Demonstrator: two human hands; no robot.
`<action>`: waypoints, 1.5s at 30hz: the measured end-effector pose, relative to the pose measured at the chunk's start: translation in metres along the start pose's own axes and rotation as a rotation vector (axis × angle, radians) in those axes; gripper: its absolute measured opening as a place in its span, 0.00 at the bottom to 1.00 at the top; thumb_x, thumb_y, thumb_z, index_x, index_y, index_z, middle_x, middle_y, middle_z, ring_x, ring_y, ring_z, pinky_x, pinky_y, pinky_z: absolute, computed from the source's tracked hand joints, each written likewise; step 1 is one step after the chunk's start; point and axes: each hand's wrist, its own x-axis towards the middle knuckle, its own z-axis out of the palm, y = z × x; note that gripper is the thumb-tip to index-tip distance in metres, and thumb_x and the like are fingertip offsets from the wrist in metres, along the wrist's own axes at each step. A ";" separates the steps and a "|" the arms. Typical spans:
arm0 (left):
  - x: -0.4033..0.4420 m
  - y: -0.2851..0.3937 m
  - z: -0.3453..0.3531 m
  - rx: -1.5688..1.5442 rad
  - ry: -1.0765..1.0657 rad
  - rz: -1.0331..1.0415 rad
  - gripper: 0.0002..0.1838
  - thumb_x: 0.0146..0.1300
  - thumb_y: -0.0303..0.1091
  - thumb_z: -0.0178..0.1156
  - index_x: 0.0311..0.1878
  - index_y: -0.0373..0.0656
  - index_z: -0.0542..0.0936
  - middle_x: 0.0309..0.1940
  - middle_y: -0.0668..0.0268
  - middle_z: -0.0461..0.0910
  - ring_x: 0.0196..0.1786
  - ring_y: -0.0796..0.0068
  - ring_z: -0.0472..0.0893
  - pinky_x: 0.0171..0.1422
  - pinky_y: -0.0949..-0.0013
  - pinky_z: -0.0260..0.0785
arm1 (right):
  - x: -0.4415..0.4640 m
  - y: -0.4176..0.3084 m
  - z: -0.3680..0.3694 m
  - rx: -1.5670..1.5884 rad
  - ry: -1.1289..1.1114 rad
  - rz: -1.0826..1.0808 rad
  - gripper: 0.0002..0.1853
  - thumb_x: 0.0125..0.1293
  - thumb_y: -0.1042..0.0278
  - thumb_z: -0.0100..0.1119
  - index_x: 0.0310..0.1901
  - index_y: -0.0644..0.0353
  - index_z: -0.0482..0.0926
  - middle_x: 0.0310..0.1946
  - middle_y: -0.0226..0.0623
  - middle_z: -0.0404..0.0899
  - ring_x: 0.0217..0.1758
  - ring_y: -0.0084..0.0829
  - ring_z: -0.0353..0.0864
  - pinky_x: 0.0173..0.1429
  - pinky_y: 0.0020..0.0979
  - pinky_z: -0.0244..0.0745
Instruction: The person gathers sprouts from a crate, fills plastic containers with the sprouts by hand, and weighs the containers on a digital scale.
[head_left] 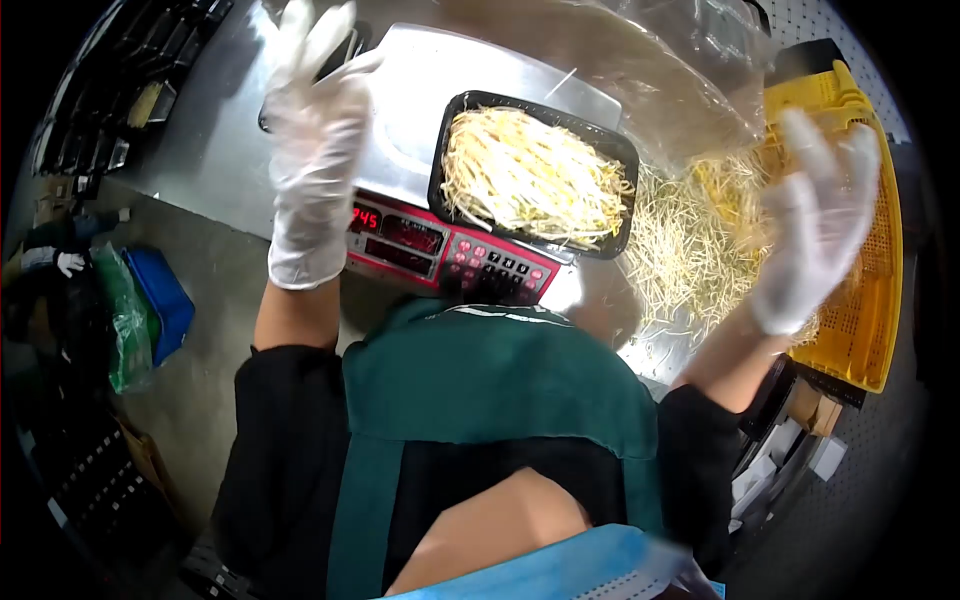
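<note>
A black tray [437, 190] heaped with pale bean sprouts [535, 175] rests on a scale's metal plate [480, 65], overlapping part of the red panel [390, 235] with its lit red digits. My left hand [318, 165], in a white glove, is over the scale's left side, fingers stretched out and holding nothing. My right hand [820, 225], also gloved and slightly blurred, is raised over the loose bean sprouts [690, 250] near the yellow crate, its fingers spread apart. Both hands are apart from the tray.
A clear plastic bag [680, 90] lies behind the sprout pile. On the right stands a yellow perforated crate [880, 330]. Black trays [160, 60] are stacked at the upper left. Beyond the table's left edge are another person's gloved hand [70, 263] and a blue bin [165, 305].
</note>
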 end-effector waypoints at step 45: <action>-0.068 -0.012 -0.015 0.339 -0.727 -0.102 0.17 0.63 0.27 0.59 0.56 0.43 0.78 0.30 0.62 0.84 0.31 0.74 0.84 0.38 0.73 0.75 | -0.009 0.028 0.099 -0.101 -0.399 -0.168 0.05 0.53 0.72 0.67 0.33 0.61 0.85 0.48 0.43 0.82 0.53 0.37 0.80 0.56 0.34 0.74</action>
